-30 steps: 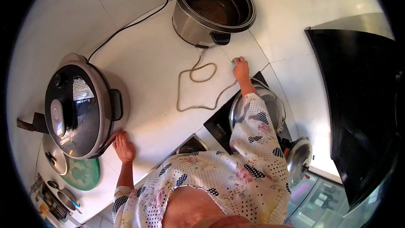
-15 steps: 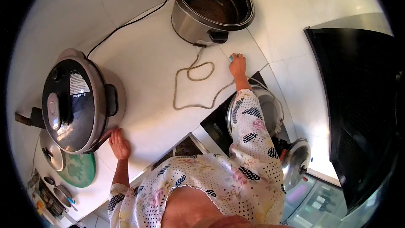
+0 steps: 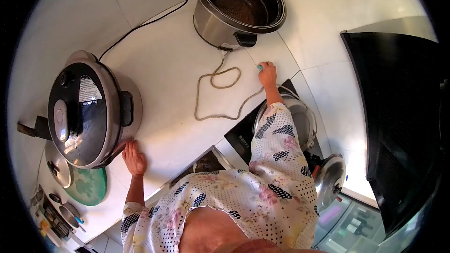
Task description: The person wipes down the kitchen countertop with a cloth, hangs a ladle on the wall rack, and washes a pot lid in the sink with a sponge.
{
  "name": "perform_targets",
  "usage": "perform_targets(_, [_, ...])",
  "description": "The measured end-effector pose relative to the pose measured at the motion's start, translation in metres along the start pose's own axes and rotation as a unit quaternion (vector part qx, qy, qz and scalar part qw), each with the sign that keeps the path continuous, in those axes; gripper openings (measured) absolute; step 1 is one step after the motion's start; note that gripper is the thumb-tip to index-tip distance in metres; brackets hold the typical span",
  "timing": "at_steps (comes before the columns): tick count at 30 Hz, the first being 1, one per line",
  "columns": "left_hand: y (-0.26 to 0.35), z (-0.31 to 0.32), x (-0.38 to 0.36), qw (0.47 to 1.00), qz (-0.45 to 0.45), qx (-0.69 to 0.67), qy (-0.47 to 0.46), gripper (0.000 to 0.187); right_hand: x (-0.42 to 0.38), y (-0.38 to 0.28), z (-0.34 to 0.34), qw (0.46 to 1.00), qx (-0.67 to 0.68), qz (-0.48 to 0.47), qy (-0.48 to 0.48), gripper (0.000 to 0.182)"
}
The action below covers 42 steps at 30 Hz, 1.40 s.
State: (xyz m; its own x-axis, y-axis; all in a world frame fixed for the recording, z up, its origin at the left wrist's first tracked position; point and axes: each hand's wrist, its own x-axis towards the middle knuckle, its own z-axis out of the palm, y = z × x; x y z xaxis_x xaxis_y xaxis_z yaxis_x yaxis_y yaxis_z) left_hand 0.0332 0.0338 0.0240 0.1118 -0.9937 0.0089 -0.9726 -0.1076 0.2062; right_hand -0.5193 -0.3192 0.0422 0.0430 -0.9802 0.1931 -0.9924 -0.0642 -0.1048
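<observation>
My right hand (image 3: 267,74) is closed over a small teal item (image 3: 260,67), most of it hidden by the fingers; it could be a cloth or sponge. It presses down on the white countertop (image 3: 173,70), just in front of an open, lidless electric cooker (image 3: 211,23) with a dark inner pot. My left hand (image 3: 134,158) lies on the counter with its fingers extended, beside the base of a large electric pressure cooker (image 3: 86,112) with its lid on. Between the hands, a beige power cord (image 3: 197,98) from the lidless cooker lies in loops.
Under my right forearm, a metal pan (image 3: 300,117) sits on a black cooktop (image 3: 240,141). A glass lid (image 3: 330,182) stands near its front. A dark range hood (image 3: 398,112) hangs at right. Left are a green board (image 3: 89,187), another lid (image 3: 58,166) and a small pan (image 3: 69,215).
My right hand has shifted slightly toward me on the counter, still closed on the teal item. My left hand stays beside the pressure cooker. The whole view has moved a little.
</observation>
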Motion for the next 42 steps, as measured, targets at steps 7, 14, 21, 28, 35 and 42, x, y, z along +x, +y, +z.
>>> perform_targets(7, [-0.001, 0.0, 0.0, 1.0, -0.004, 0.004, 0.004, 0.051, 0.004, -0.005, 0.011, 0.998, -0.011, 0.019, 0.06, 0.025])
perform_targets(14, [0.003, -0.005, 0.003, 1.0, 0.003, 0.005, 0.002, 0.052, 0.006, -0.011, 0.005, 0.997, 0.003, 0.042, 0.066, 0.026])
perform_targets(21, [0.001, 0.0, 0.003, 1.0, 0.001, 0.002, 0.004, 0.053, -0.002, -0.009, 0.007, 0.997, 0.025, 0.024, 0.067, 0.026])
perform_targets(28, [0.0, 0.003, 0.001, 1.0, -0.009, 0.009, -0.001, 0.052, -0.002, -0.012, 0.008, 0.999, 0.037, 0.014, 0.033, 0.028])
perform_targets(35, [0.006, -0.004, 0.006, 1.0, -0.024, 0.006, -0.011, 0.05, 0.008, -0.042, -0.012, 0.987, 0.159, -0.034, 0.003, 0.026])
perform_targets(42, [-0.001, 0.0, -0.001, 1.0, 0.023, 0.005, 0.019, 0.048, 0.03, -0.07, 0.01, 0.979, 0.13, -0.157, 0.019, 0.03])
